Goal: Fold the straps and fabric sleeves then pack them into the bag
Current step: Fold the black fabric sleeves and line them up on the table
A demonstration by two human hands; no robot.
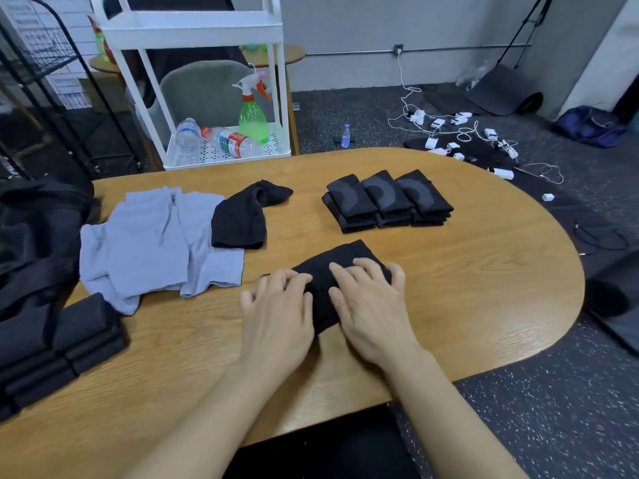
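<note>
A black fabric sleeve (325, 271) lies on the wooden table (466, 288) in front of me. My left hand (276, 305) presses flat on its left part and my right hand (368, 302) presses flat on its right part. Beyond it stands a row of folded black sleeves (387, 200), stacked in three piles. An unfolded black sleeve (242, 216) lies left of centre, partly on several light grey sleeves (152, 240). A stack of folded black straps (58, 347) sits at the table's left edge. The black bag (38, 229) rests at the far left.
A white trolley (193, 29) behind the table carries water bottles (228, 141) and a green spray bottle (254, 115). A grey chair (204, 88) stands behind it. Chargers and cables (456, 133) lie on the dark floor to the right.
</note>
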